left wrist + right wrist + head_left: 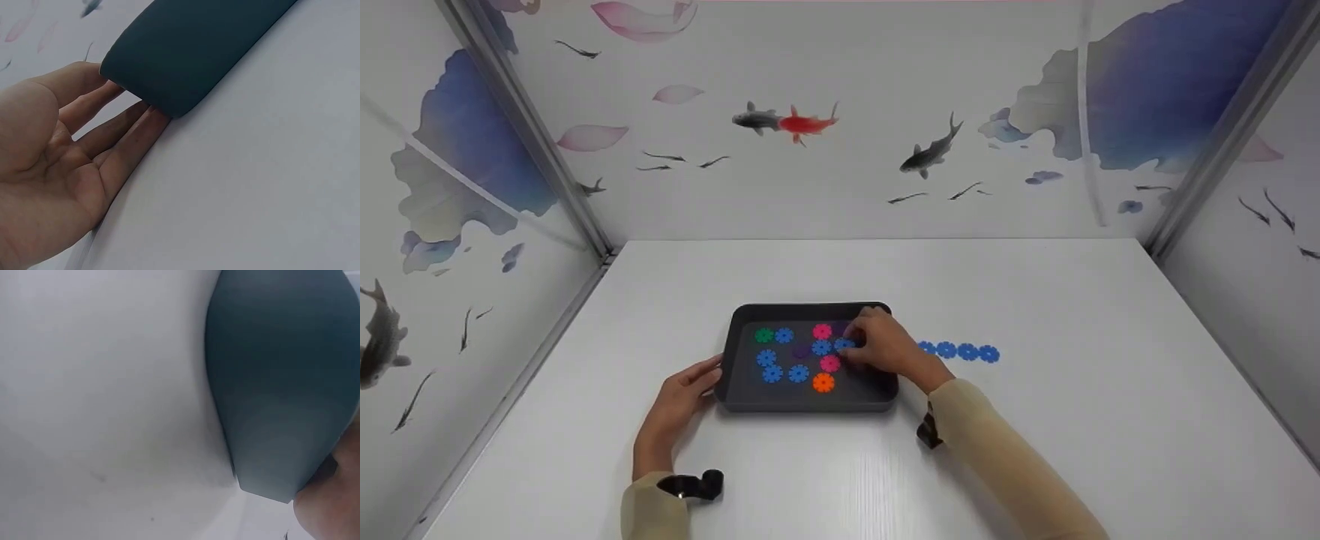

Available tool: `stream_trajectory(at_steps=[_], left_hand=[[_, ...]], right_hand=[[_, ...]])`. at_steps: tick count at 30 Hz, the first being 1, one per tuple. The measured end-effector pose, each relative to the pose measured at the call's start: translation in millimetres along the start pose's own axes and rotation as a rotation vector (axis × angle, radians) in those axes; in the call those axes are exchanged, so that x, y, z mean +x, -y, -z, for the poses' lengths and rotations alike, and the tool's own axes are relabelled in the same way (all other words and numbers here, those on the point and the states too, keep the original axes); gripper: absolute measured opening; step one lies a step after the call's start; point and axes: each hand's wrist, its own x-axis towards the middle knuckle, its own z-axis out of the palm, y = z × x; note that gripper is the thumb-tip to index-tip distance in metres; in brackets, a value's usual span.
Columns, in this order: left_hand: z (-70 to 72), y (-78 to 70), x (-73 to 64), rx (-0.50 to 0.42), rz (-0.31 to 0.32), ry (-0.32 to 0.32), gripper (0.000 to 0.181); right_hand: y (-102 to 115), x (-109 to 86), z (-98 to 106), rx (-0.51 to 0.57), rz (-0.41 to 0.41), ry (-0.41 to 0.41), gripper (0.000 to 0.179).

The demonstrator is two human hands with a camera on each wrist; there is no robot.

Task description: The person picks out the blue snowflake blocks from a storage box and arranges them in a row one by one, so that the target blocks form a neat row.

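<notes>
A dark grey tray (810, 406) holds flat, notched flower-shaped plastic discs: several blue, a green disc (764, 335), an orange disc (823, 383), pink and purple ones. My left hand (679, 401) holds the tray's left end; in the left wrist view its thumb lies at the tray's rim (180, 56) and the other fingers reach beneath. Over the tray's right part, my right hand (889, 345) has its thumb and index finger at the edges of a blue disc (844, 345), pinching it. The right wrist view shows mostly the tray's outer wall (281, 382), with part of that hand at the right edge.
Right of the tray, a row of several blue discs (968, 352) lies on the white table (1035, 300), its left end partly behind my right hand. White panels (847, 180) painted with fish and petals stand behind and at both sides.
</notes>
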Motion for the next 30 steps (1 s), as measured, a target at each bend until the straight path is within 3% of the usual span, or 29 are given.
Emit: stream_trajectory(at_steps=[9,18,25,30], left_hand=[[0.6,1.6,-0.5,0.014,-0.016,0.002,0.049],[-0.5,1.3,1.8,0.019,-0.005,-0.010,0.048],[-0.8,0.8,0.9,0.018,-0.009,-0.002,0.049],[0.0,-0.7,-2.1,0.032,-0.021,0.010,0.049]], right_hand=[[3.7,-9.2,13.1,-0.008,0.065,-0.058,0.030],[9.1,-30.5,39.4,0.009,0.095,-0.125,0.028],[3.8,-48.6,58.8,-0.016,0.178,-0.204,0.026],[-3.8,-61.1,68.3,-0.017,0.166,-0.244,0.025]])
